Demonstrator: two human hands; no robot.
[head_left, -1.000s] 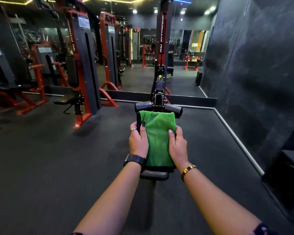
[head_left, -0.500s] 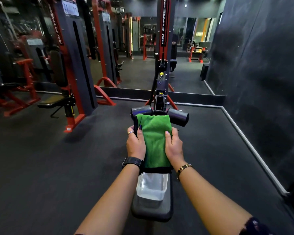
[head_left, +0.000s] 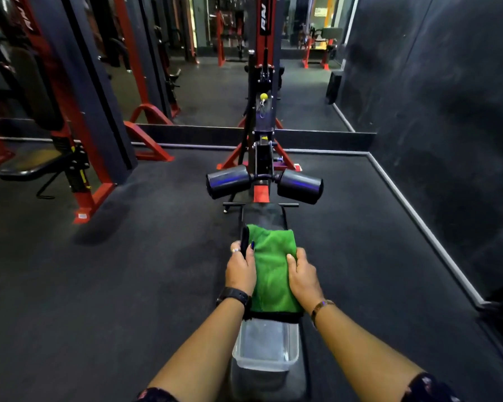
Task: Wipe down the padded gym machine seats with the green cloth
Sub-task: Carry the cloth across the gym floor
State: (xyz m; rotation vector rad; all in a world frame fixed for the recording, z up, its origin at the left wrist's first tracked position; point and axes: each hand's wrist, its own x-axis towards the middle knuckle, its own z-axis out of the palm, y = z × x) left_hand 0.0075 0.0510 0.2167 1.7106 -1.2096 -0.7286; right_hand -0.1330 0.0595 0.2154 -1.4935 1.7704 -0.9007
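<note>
A green cloth [head_left: 270,268] lies spread over the narrow black padded seat [head_left: 262,216] of a cable machine straight ahead of me. My left hand [head_left: 240,269] grips the cloth's left edge, fingers curled over the side of the pad. My right hand [head_left: 302,275] grips the right edge, thumb on top of the cloth. A bare strip of the seat shows beyond the cloth, up to two black roller pads [head_left: 228,181].
A clear plastic tub [head_left: 265,348] sits on the seat's near end, just behind the cloth. The machine's red and black upright [head_left: 263,82] rises ahead. Another red machine with a black seat [head_left: 26,166] stands at the left. A dark wall [head_left: 447,111] runs along the right.
Both hands have drawn the cloth back toward me along the seat, uncovering the far part of the pad. The view tilted down, and the plastic tub came into sight.
</note>
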